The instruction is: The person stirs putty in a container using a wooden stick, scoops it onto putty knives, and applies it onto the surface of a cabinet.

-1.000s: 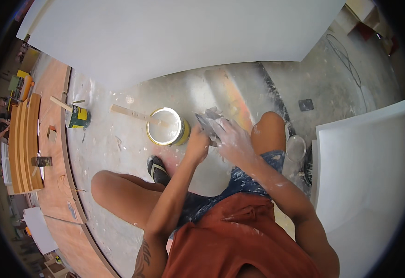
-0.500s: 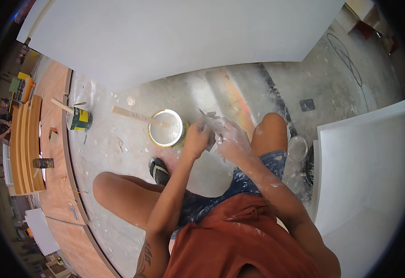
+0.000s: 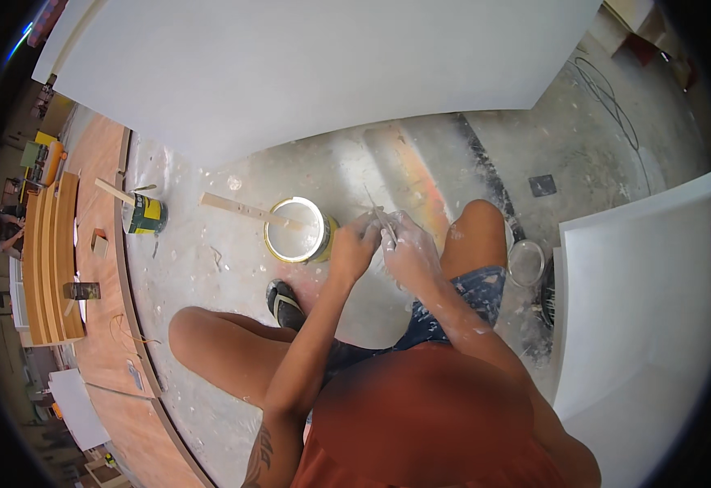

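In front of my knees, my left hand and my right hand meet, both closed at the fingers. Between them is a thin, flat grey piece, seen nearly edge-on, with a narrow tip pointing up and away; its exact kind is unclear. White dust coats my right hand. Just left of my left hand stands an open can of whitish paint-like material. A flat wooden stick rests in it and sticks out to the left.
A large white panel spans the far side. Another white panel stands at right, near a round clear lid. At left are a dark green and yellow can, wooden boards and a distant person.
The grey piece has turned from showing its broad face to nearly edge-on between my hands. My fingers have shifted around it. The view has moved slightly.
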### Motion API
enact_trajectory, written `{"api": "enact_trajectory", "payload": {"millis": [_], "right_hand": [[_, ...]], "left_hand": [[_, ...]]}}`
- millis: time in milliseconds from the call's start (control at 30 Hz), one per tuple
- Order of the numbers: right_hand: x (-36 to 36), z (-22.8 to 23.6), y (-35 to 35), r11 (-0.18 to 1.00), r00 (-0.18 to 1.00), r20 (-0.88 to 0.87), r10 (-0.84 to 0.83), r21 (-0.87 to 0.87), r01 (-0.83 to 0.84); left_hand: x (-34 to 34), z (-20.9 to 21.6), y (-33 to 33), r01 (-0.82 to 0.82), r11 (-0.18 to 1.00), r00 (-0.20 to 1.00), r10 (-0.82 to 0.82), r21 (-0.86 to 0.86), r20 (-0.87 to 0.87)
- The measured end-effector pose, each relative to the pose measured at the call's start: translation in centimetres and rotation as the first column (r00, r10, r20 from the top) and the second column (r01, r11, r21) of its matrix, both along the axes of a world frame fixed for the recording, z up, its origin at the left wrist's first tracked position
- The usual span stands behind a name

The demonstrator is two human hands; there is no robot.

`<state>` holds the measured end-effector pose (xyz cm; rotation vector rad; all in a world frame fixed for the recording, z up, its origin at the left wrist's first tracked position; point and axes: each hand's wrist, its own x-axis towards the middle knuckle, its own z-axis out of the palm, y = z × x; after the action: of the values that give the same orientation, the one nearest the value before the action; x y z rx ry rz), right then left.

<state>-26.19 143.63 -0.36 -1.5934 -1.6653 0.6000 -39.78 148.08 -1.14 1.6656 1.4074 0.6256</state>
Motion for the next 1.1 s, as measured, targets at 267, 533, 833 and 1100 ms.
{"api": "enact_trajectory", "payload": {"millis": [267, 533, 833, 1100], "right_hand": [[-0.2, 0.6, -1.7, 0.995, 0.998, 0.024, 0.059, 0.081, -0.061], [-0.1, -1.2, -2.3, 0.999, 0.998, 0.067, -0.022, -0.024, 0.023], [0.0, -1.2, -1.4, 0.999, 0.979, 0.202, -0.027, 0.04, 0.019], [3.4, -5.4, 0.5, 0.979, 0.966, 0.224, -0.126, -0.129, 0.157]], "left_hand": [[-2.0, -2.6, 0.3, 0.023, 0.992, 1.0, -0.021, -0.121, 0.018], [0.2, -3.2, -2.0, 0.011, 0.997, 0.961, 0.01, -0.076, 0.278], [0.7, -3.8, -1.7, 0.015, 0.904, 0.905, 0.17, -0.428, 0.389], [0.2, -3.0, -1.9, 0.169, 0.942, 0.935, -0.059, -0.29, 0.351]]}}
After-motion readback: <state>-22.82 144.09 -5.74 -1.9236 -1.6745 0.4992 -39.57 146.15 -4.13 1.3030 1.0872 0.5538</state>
